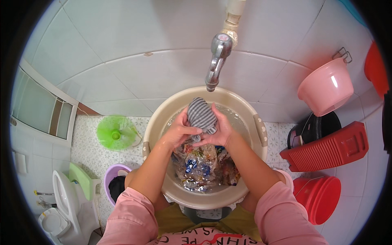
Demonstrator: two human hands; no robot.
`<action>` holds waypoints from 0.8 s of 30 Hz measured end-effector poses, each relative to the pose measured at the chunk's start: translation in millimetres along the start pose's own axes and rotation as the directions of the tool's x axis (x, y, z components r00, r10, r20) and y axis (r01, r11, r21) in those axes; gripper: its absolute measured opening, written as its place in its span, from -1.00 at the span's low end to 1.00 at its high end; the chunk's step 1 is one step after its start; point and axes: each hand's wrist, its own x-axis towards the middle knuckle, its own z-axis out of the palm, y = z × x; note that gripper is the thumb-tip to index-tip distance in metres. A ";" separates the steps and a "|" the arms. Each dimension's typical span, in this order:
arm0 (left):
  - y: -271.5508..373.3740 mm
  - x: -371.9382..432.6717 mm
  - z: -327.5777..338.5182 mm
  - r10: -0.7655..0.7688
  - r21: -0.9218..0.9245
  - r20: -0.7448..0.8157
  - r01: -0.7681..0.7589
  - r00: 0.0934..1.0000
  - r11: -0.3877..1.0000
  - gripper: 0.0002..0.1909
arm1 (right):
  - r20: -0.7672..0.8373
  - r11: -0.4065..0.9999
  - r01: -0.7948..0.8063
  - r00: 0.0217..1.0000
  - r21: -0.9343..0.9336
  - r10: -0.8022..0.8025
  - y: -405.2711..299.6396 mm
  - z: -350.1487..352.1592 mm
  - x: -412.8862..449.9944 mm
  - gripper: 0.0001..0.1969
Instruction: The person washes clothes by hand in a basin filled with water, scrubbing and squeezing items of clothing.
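Observation:
Both my hands hold a bunched grey-and-black striped cloth item (201, 114) above a large beige plastic basin (174, 196). My left hand (180, 130) has its thumb across the lower end of the cloth. Cupped around its right side and underside is my right hand (222, 127). Water (237, 118) stands in the basin. Patterned fabric (199, 168) with blue, red and brown patches lies soaking in it, below my wrists. The exact kind of the striped item cannot be made out.
A chrome tap (216, 64) juts from the tiled wall above the basin. On the right are a hanging pink basin (327, 85), a red washboard (327, 148) and a red bucket (318, 199). A green fan-like object (114, 133), a purple tub (111, 171) and a toilet (65, 193) stand left.

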 end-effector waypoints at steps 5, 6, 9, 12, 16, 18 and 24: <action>1.9 14.1 -16.0 0.290 0.828 0.266 -0.372 0.919 0.420 -0.12 | 0.037 0.971 0.231 0.972 0.054 -0.233 -4.2 -10.9 10.5 -0.37; 1.6 13.2 -16.6 0.289 0.829 0.261 -0.367 0.921 0.422 -0.12 | -0.049 0.952 0.304 0.952 0.036 -0.302 -5.2 -5.8 12.0 -0.44; 2.8 6.6 -13.5 0.252 0.772 0.009 -0.166 0.968 0.613 -0.12 | -0.180 0.897 0.442 0.881 -0.014 -0.437 -4.2 6.4 7.9 -0.62; 7.4 0.5 -3.0 -0.236 -0.261 -0.082 0.208 0.968 0.943 -0.32 | -0.198 0.660 0.669 0.635 -0.340 -0.746 -0.8 12.5 6.9 -0.63; -7.7 9.9 7.2 -0.122 -0.378 -0.288 0.005 0.950 0.926 -0.56 | 0.025 0.538 0.661 0.643 -0.524 -0.766 16.1 23.0 11.9 -0.66; -17.8 13.5 6.7 -0.049 -0.289 -0.414 -0.080 0.909 0.954 -0.61 | -0.045 0.704 0.644 0.728 -0.301 -0.685 14.8 22.0 14.9 -0.67; -33.6 9.8 27.1 0.637 0.591 -0.355 -0.363 0.685 0.720 -0.72 | -0.183 0.818 0.573 0.800 -0.055 -0.572 14.2 25.2 12.8 -0.57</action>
